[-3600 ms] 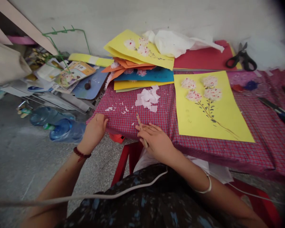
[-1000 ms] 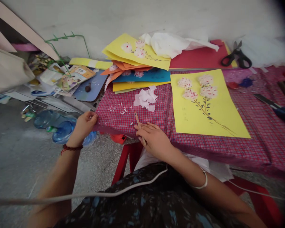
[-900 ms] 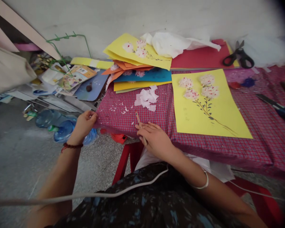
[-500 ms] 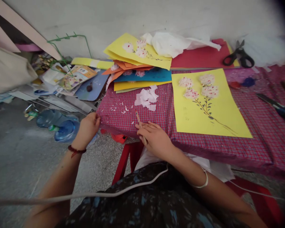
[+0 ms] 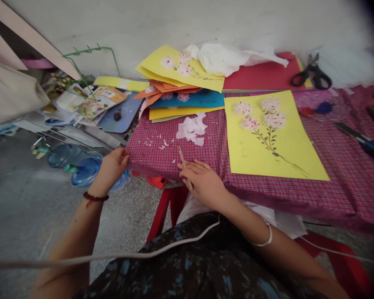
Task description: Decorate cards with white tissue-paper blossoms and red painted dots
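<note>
In the head view, reading the clock around the middle of the frame: just off centre towards five, palm down at the near edge of the checked tablecloth (image 5: pixel 217 133), gripping a thin stick (image 5: pixel 182 157) in the right hand (image 5: pixel 202 180), with fingers close together and nearly straight. Pointing the stick's upper end towards eleven, over the cloth. Towards nine, by the table's corner, curling the fingers of the left hand (image 5: pixel 114 166), with thumb near forefinger; impossible to tell if pinching anything. Around that wrist, a dark red beaded bracelet (image 5: pixel 95 197).

Just above centre, towards one, a heap of pale paper pieces (image 5: pixel 192 129); close by, towards ten, small white scraps (image 5: pixel 163 144) strewn about. At three, lying flat, a yellow sheet (image 5: pixel 252 158) bearing four speckled blossoms on a painted branch. At twelve, a stack of coloured sheets (image 5: pixel 187 99); at two, open black-handled scissors (image 5: pixel 321 78).
</note>
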The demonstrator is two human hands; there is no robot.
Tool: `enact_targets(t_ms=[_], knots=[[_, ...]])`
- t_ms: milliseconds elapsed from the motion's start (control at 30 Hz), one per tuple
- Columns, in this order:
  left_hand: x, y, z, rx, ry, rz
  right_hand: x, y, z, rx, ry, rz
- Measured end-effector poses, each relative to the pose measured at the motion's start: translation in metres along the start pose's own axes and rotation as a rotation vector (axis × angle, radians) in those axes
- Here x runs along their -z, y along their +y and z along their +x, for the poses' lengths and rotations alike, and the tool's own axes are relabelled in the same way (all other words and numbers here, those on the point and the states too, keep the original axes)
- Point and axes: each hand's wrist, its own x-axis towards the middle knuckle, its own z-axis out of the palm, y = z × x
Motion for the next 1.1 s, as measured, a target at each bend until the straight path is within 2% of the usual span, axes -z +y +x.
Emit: enact_targets(t_ms=[100,200,267,367,467,667,933,1100], knots=[[0.01,0.004,0.008,0.017,-0.043,0.017,0.0,0.0,0.0,-0.009,0.012,-0.004],[0.021,0.016,0.02,0.034,0.0,0.01,0.0,0.0,0.0,-0.004,0.005,-0.002],[0.023,0.031,0.029,-0.031,0.029,-0.011,0.001,0.0,0.001,0.005,0.001,0.002],[0.014,0.055,0.038,-0.175,-0.029,-0.011,0.001,-0.001,0.001,0.0,0.012,-0.007],[-0.001,0.068,0.042,-0.26,-0.099,0.072,0.001,-0.001,0.0,0.0,0.017,-0.004],[-0.015,0.06,0.038,-0.301,-0.092,0.12,0.002,-0.001,0.001,0.001,0.013,0.029],[-0.015,0.062,0.06,-0.123,-0.095,0.127,0.0,0.0,0.0,-0.009,0.014,0.031],[-0.01,0.05,0.055,0.049,-0.013,-0.167,-0.004,0.002,-0.001,-0.006,0.026,0.005]])
